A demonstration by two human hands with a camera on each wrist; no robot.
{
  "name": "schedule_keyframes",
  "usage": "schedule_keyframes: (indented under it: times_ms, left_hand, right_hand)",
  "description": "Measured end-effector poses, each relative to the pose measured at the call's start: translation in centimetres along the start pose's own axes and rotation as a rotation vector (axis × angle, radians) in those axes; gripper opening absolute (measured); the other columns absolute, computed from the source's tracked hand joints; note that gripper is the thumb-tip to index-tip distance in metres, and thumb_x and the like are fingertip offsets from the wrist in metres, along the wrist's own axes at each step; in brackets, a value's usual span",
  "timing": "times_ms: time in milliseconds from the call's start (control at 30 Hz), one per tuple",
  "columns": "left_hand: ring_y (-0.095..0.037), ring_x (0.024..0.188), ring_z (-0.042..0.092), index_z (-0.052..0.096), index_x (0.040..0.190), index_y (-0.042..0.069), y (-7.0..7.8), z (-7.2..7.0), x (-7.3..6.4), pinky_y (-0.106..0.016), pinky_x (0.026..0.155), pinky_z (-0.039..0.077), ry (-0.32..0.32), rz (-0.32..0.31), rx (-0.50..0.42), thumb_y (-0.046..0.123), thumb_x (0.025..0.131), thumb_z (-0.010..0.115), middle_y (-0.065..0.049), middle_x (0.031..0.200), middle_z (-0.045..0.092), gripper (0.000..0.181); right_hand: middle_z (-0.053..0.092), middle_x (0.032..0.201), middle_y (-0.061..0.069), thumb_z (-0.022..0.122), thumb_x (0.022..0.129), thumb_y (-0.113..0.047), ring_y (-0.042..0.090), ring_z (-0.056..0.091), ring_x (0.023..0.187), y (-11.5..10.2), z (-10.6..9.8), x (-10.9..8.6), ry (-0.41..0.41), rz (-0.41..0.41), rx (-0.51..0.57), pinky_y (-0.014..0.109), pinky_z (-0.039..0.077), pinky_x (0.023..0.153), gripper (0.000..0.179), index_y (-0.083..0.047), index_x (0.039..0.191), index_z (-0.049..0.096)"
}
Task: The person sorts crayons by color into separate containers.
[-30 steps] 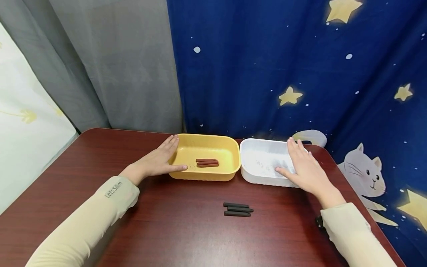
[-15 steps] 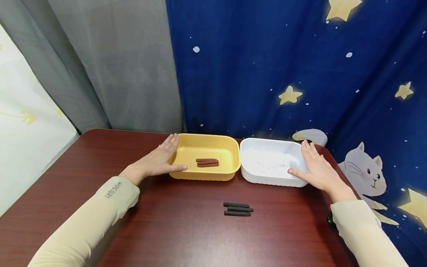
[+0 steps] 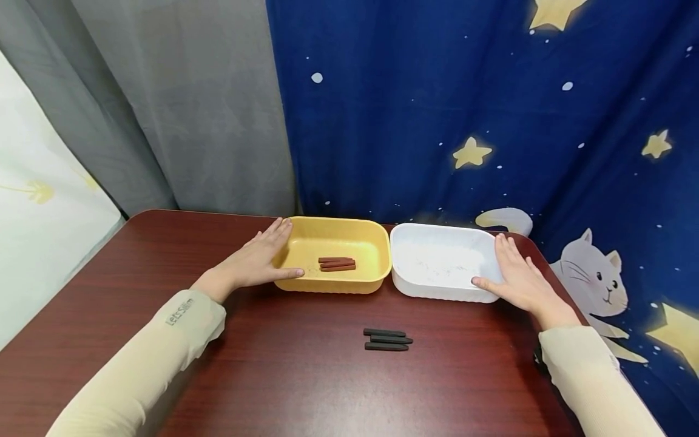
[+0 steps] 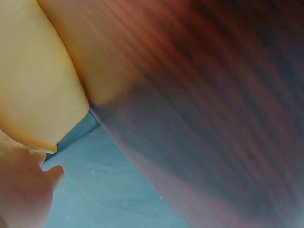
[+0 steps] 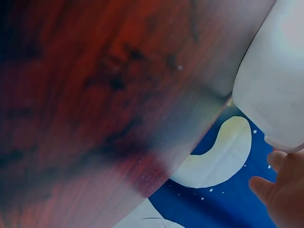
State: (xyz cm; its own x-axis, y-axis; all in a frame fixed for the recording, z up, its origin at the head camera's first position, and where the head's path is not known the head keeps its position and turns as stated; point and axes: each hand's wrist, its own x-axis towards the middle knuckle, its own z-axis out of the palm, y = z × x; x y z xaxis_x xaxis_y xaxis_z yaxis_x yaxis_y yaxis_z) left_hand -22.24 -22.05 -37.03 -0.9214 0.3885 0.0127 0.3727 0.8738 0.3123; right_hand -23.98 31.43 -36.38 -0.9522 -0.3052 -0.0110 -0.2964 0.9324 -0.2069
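Observation:
My left hand (image 3: 256, 258) rests with straight fingers along the left end of a yellow plastic bin (image 3: 333, 285), its thumb over the front rim. Inside that bin lie several reddish-brown crayon-like sticks (image 3: 337, 267). My right hand (image 3: 519, 273) lies against the right end of a white plastic bin (image 3: 442, 290), fingers straight and thumb at the front rim. Small specks dot the white bin's floor. Three black crayon-like sticks (image 3: 389, 340) lie side by side on the table in front of the bins. Each wrist view shows part of a hand at its bin's end.
The two bins stand side by side near the back edge of a dark red-brown wooden table (image 3: 306, 376). Behind it hang a grey curtain (image 3: 218, 109) and a blue curtain (image 3: 382, 121) with stars and a cat.
My right hand has moved right, from over the white bin's right part to its right end. My left hand stays at the yellow bin. The head view has shifted slightly.

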Motion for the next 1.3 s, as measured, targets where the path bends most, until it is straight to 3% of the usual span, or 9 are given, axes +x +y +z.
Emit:
schedule_keyframes:
  times_ms: [300, 433, 600, 833, 1000, 1167, 1300]
  left_hand:
    - [-0.030, 0.156, 0.011, 0.017, 0.159, 0.006, 0.9, -0.6, -0.3, -0.053, 0.122, 0.021, 0.081, 0.113, -0.019, 0.066, 0.085, 0.066, -0.011, 0.167, 0.015, 0.107]
    - [-0.034, 0.153, 0.020, 0.030, 0.156, 0.003, 1.8, -0.9, -0.4, -0.052, 0.121, 0.025, 0.145, 0.199, -0.034, 0.051, 0.085, 0.074, -0.013, 0.163, 0.029, 0.096]
    - [-0.034, 0.147, 0.035, 0.046, 0.148, 0.001, 3.3, -0.8, -0.6, -0.051, 0.118, 0.031, 0.200, 0.322, -0.033, 0.034, 0.089, 0.075, -0.014, 0.154, 0.045, 0.073]
    - [-0.027, 0.127, 0.056, 0.063, 0.130, 0.003, 6.3, 0.1, -0.5, -0.045, 0.111, 0.042, 0.256, 0.521, -0.026, 0.027, 0.090, 0.073, -0.010, 0.130, 0.065, 0.048]
    - [-0.021, 0.121, 0.059, 0.067, 0.125, 0.006, 8.8, 0.7, -0.3, -0.039, 0.106, 0.046, 0.231, 0.619, -0.046, 0.024, 0.091, 0.072, -0.007, 0.125, 0.068, 0.039]
    - [-0.025, 0.122, 0.058, 0.068, 0.122, 0.007, 10.9, 1.4, 0.1, -0.040, 0.108, 0.045, 0.147, 0.620, 0.024, 0.027, 0.094, 0.068, -0.004, 0.121, 0.069, 0.035]
    - [-0.020, 0.115, 0.058, 0.069, 0.122, 0.008, 12.2, 2.0, 0.6, -0.036, 0.105, 0.046, 0.118, 0.647, 0.049, 0.026, 0.094, 0.067, -0.002, 0.116, 0.069, 0.032]
  right_hand:
    - [-0.002, 0.161, 0.035, 0.058, 0.091, -0.061, 0.050, 0.000, 0.151, 0.4, 0.2, 0.1, -0.033, 0.008, 0.041, 0.074, 0.014, 0.112, 0.114, 0.014, 0.153, -0.002]
    - [-0.003, 0.161, 0.035, 0.060, 0.090, -0.059, 0.051, 0.000, 0.150, 0.5, 0.1, 0.1, -0.033, 0.001, 0.061, 0.075, 0.014, 0.112, 0.115, 0.015, 0.152, -0.002]
    - [-0.005, 0.161, 0.034, 0.061, 0.090, -0.059, 0.050, -0.001, 0.151, 0.4, 0.2, -0.1, -0.038, -0.001, 0.077, 0.074, 0.014, 0.112, 0.115, 0.013, 0.153, -0.003]
    - [-0.007, 0.162, 0.032, 0.061, 0.089, -0.061, 0.048, -0.003, 0.151, 0.0, 0.5, -0.2, -0.050, 0.011, 0.094, 0.072, 0.012, 0.114, 0.118, 0.011, 0.154, -0.005]
    - [-0.005, 0.162, 0.032, 0.061, 0.089, -0.062, 0.048, -0.003, 0.151, 0.0, 0.5, -0.2, -0.049, 0.009, 0.083, 0.072, 0.012, 0.114, 0.118, 0.011, 0.154, -0.006]
    - [-0.008, 0.162, 0.031, 0.060, 0.089, -0.063, 0.048, -0.005, 0.151, -0.1, 0.4, -0.2, -0.055, 0.015, 0.083, 0.072, 0.011, 0.115, 0.118, 0.010, 0.154, -0.007]
    - [-0.008, 0.163, 0.030, 0.060, 0.089, -0.063, 0.047, -0.005, 0.151, -0.2, 0.3, -0.1, -0.061, 0.020, 0.092, 0.072, 0.011, 0.115, 0.119, 0.009, 0.154, -0.008]
